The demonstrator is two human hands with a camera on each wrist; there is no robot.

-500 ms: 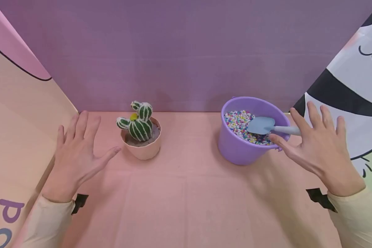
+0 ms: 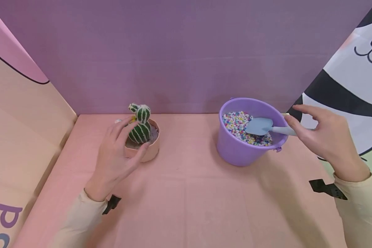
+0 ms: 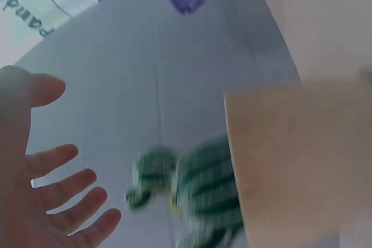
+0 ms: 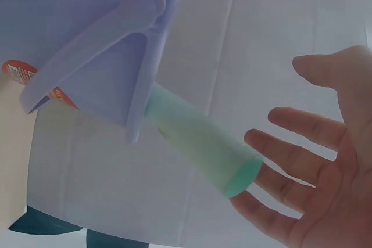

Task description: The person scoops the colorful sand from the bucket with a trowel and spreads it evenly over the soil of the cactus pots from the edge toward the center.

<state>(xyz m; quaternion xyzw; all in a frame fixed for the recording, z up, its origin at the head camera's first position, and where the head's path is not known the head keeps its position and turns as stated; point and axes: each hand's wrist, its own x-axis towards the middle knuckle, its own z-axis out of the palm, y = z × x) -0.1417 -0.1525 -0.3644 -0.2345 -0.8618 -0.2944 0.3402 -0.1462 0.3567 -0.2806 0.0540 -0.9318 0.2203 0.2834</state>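
A green striped cactus with a small yellow flower stands in a peach pot. My left hand is in front of the pot's left side, thumb and fingers spread apart. The left wrist view shows a gap between those fingers and the cactus. To the right stands a purple bucket of small multicoloured beads. A pale blue toy shovel lies in it, its handle sticking out past the rim. My right hand is by the handle's end, fingers extended and not wrapped round it.
A purple wall rises behind the pink tabletop. Printed side panels stand at the left and right, the right one with a panda. The bucket's carrying handle hangs down its outside.
My left hand has moved right, to the pot, and now partly covers it in the head view. My right hand has turned beside the shovel handle. Pot, bucket and shovel stay where they were.
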